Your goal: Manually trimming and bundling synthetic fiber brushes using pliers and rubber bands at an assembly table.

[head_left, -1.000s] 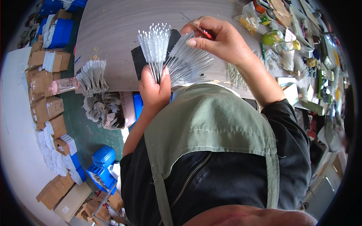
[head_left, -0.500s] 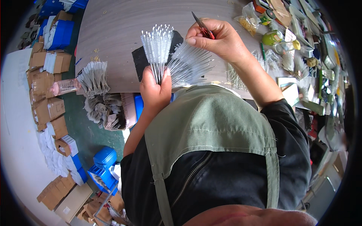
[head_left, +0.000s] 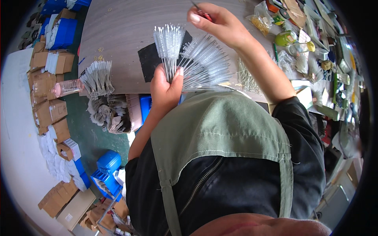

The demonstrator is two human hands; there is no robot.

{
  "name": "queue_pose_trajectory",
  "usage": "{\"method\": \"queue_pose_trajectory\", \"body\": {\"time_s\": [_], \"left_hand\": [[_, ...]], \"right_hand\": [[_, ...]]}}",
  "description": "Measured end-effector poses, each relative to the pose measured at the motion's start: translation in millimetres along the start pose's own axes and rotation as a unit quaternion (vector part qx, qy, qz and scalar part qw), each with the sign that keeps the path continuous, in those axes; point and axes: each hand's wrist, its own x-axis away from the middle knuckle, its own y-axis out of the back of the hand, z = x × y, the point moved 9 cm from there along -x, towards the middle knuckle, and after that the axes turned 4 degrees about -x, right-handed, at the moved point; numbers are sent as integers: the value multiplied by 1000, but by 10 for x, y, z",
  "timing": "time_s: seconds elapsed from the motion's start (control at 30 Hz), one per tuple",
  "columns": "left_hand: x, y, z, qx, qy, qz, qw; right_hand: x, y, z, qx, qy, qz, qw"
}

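Higher in the frame than half a second ago, the right hand (head_left: 218, 24) now sits near the top edge, while the left hand (head_left: 167, 87) and its bundle of brushes (head_left: 169, 44) have shifted slightly to the right. That left grip is closed, thumb against fingers, around the wire stems; the bundle stands near the middle of the upper frame, its long axis almost vertical, white tips upward. Right of it, loose brushes (head_left: 208, 57) spread in a fan on the bench (head_left: 118, 33), stems gathering toward the left thumb and bristles pointing to the upper right and right. Whether the thumb touches those stems I cannot tell. Of the two hands, the left is nearer, just beside the stem ends; the right is above the bristle ends, apart from them. The right grip is curled round a red-handled tool (head_left: 204, 15), its dark tip toward the upper left; how far its blades are parted I cannot tell. Beneath the bundle lies a black mat (head_left: 147, 63).
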Motion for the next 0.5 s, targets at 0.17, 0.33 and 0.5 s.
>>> {"method": "queue_pose_trajectory", "body": {"time_s": [0.17, 0.33, 0.5], "left_hand": [[-7, -87, 68, 140, 74, 53, 986], [20, -120, 133, 207, 123, 95, 966], [86, -134, 210, 196, 186, 126, 955]], "right_hand": [[-190, -309, -96, -114, 34, 78, 990], [-151, -386, -251, -163, 30, 92, 982], [-48, -381, -506, -164, -62, 77, 982]]}}
